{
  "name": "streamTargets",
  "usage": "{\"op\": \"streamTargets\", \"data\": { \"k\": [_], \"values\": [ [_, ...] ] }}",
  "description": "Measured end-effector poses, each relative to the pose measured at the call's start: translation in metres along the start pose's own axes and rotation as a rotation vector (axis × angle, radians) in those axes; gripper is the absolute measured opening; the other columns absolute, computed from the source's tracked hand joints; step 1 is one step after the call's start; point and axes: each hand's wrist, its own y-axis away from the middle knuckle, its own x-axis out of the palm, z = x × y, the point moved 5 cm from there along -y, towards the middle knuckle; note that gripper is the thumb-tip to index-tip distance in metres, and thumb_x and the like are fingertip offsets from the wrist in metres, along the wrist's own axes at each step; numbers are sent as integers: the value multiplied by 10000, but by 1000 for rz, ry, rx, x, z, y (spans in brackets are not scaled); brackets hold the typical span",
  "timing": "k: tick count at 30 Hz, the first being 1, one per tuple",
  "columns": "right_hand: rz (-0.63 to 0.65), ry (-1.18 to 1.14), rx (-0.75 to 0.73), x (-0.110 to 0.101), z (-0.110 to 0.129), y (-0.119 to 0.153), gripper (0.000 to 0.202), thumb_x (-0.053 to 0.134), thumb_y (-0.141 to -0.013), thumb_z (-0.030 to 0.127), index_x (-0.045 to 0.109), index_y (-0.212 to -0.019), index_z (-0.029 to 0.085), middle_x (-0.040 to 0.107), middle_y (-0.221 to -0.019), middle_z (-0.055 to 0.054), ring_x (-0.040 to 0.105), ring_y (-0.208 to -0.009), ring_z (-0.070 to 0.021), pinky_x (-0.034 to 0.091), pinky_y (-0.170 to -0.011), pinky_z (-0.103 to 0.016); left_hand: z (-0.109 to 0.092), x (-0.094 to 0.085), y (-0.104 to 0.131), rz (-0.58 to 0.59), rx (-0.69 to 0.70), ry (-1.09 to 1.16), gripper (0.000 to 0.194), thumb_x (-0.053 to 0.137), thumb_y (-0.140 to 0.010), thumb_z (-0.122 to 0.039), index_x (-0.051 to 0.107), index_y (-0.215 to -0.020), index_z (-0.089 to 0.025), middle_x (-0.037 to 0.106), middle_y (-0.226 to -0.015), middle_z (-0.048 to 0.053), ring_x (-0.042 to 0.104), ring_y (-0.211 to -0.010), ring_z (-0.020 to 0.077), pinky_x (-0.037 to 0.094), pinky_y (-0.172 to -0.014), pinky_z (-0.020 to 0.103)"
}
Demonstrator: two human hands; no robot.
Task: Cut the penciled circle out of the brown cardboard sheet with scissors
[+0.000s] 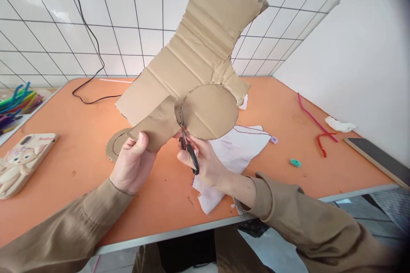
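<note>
A large brown piece of cardboard is held up over the table, its outline ragged at the upper right. My left hand grips its lower left part, thumb on the front face. In my right hand is a pair of scissors with black handles, the blades pointing up into the cardboard. They sit at the left edge of a nearly cut-out cardboard oval. Left of my left hand, a smaller cardboard piece with a drawn curved line shows partly behind it.
White cloth lies on the orange table behind my right hand. A phone in a cartoon case is at the left. Pipe cleaners, a teal bit and a dark flat device lie right. A black cable hangs behind.
</note>
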Motion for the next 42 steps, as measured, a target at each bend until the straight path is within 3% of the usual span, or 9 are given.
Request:
{"op": "streamTargets", "data": {
  "k": [5,9,14,18,25,35,42],
  "values": [
    [49,-29,-44,-14,-3,-2,543,652,-762,663,640,-1011,181,604,-886,-57,543,-819,-199,415,-725,-337,1,-4,4,23,-64,-51,213,806,-739,-347,763,-940,-291,744,-1136,27,560,-1246,278,501,-985,449],
    [71,-124,-47,-21,-7,-3,541,701,-708,680,677,-964,203,612,-914,-67,545,-827,-206,430,-709,-341,3,-5,6,18,-101,-90,242,829,-707,-363,765,-932,-300,737,-1153,38,521,-1290,306,482,-996,505],
    [36,-299,24,-21,-16,-4,501,831,-624,536,684,-957,193,586,-874,-33,516,-756,-157,446,-685,-312,5,-4,7,30,-116,-94,248,800,-740,-386,757,-977,-329,721,-1187,22,515,-1300,305,446,-1037,551],
    [-5,-309,72,-21,-21,-3,505,879,-561,469,698,-940,190,587,-844,-20,455,-699,-131,412,-616,-286,5,-2,9,18,-106,-95,304,799,-742,-384,739,-1037,-347,726,-1168,21,537,-1279,298,430,-1055,549],
    [-3,-243,86,-23,-25,-1,544,845,-568,581,704,-931,201,540,-764,-12,429,-677,-145,396,-625,-313,5,0,14,6,-108,-69,313,795,-750,-364,742,-1056,-332,730,-1152,34,552,-1259,303,449,-1051,530],
    [-15,-257,116,-20,-20,2,490,851,-574,532,625,-837,185,397,-630,46,365,-596,-112,318,-523,-265,5,0,17,-60,-101,-61,373,837,-688,-375,742,-1047,-337,741,-1115,38,532,-1277,328,458,-1027,564],
    [-7,-212,143,-21,-18,2,445,854,-579,473,568,-774,193,387,-620,55,338,-572,-100,297,-530,-265,7,1,18,-68,-119,-38,335,845,-678,-372,757,-999,-326,738,-1122,28,520,-1291,319,449,-1045,557]
  ]
}}
